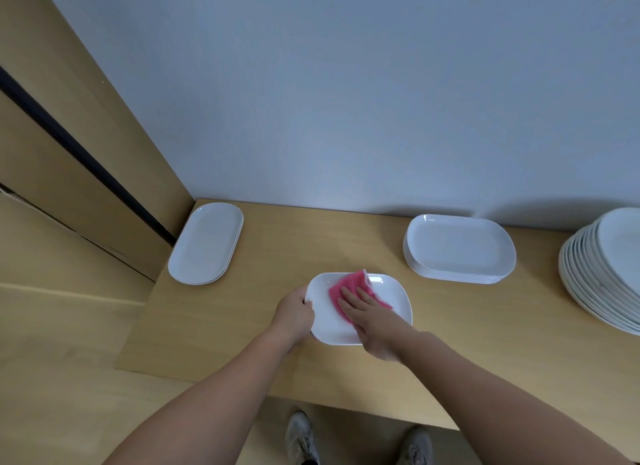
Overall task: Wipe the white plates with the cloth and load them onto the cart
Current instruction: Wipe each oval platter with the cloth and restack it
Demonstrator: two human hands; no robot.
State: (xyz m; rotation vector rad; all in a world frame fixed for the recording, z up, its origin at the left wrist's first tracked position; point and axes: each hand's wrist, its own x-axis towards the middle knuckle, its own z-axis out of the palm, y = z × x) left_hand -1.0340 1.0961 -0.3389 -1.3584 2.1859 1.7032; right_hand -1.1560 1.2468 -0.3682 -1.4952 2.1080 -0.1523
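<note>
While a person stands looking down from above, a plain, matte pale grey wall (346, 83) fills the upper half of the view. Smooth light wood panelling (69, 145), crossed by one dark slanting gap, runs down the left side. Below the wall lies a flat, light wood-grain surface (277, 242).

At the far right edge of the surface sits a tall stack of glossy white plates (595, 284), partly cut off by the frame. Left of it, near the wall, is a lower stack of rounded-rectangle white plates (459, 248). In the back left corner rests a short stack of long oval white plates (206, 242).

Near the middle of the surface lies a single white plate (325, 322), rounded-rectangle in shape, smooth and shiny. The left hand (294, 314) grips its left rim with curled fingers. The right hand (372, 322) lies flat, fingers straight, pressing a fuzzy pink cloth (348, 284) onto the plate's far half.

Two grey lace-up shoes (301, 437) show on the floor beneath the surface's front edge.
</note>
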